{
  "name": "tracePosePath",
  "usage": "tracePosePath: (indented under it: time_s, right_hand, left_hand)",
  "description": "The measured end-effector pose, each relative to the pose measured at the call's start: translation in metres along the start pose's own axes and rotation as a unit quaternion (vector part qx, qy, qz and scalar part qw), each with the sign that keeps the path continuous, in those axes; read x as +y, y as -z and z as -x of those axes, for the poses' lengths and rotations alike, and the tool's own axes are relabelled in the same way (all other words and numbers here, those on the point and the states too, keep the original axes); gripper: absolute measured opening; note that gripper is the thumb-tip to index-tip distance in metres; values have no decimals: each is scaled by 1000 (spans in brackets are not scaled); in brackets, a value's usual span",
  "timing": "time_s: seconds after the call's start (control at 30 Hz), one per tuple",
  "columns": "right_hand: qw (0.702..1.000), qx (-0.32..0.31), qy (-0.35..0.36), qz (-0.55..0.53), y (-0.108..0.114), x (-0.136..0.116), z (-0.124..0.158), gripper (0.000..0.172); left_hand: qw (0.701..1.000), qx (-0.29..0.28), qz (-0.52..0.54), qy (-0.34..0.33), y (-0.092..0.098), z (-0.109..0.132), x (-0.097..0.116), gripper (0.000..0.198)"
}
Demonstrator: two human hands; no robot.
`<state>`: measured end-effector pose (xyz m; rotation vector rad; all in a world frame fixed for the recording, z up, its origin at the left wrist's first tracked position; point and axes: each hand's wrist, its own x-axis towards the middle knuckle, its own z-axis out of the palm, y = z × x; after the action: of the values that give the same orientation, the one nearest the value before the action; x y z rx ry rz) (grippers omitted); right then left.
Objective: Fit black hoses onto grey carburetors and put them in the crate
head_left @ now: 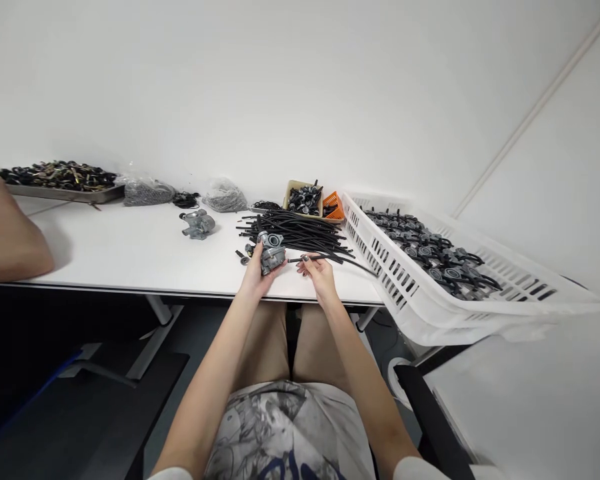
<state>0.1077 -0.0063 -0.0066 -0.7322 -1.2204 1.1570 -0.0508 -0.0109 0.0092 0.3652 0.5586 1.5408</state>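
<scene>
My left hand [257, 272] is closed around a grey metal carburetor [273, 255] at the front of the table. Just right of it, my right hand [319, 273] pinches a thin black rubber hose [313, 258], whose left end points at the carburetor's side. Whether that end touches the carburetor I cannot tell. Behind both hands lies a loose pile of black hoses [300, 230]. Small dark fittings [243, 257] rest beside my left hand. Another grey carburetor [198, 225] sits on the table farther left.
A white plastic basket [400, 293] with several assembled carburetors stands on the right, overhanging the table edge. Behind the hoses are a cream bin [287, 195] of black parts and an orange bin [336, 212]. Plastic bags [147, 190] and a metal tray [90, 196] line the wall. Another person's arm [15, 240] rests at left.
</scene>
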Motion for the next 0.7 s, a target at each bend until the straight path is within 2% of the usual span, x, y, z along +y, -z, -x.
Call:
tracePosePath:
  time_s: [0.17, 0.33, 0.53, 0.7]
  right_hand:
    - [999, -19, -40, -5, -1, 4, -4, 42]
    - [998, -38, -50, 27, -1, 5, -4, 42]
    - [999, -17, -26, 34, 1, 6, -3, 35]
    - [997, -41, -17, 57, 1, 3, -2, 34]
  left_hand:
    - [996, -13, -71, -43, -1, 1, -5, 37]
    - [995, -24, -72, -68, -2, 1, -8, 38]
    - [996, -20, -61, -61, -3, 1, -8, 39]
    - [997, -19, -56, -52, -3, 0, -8, 43]
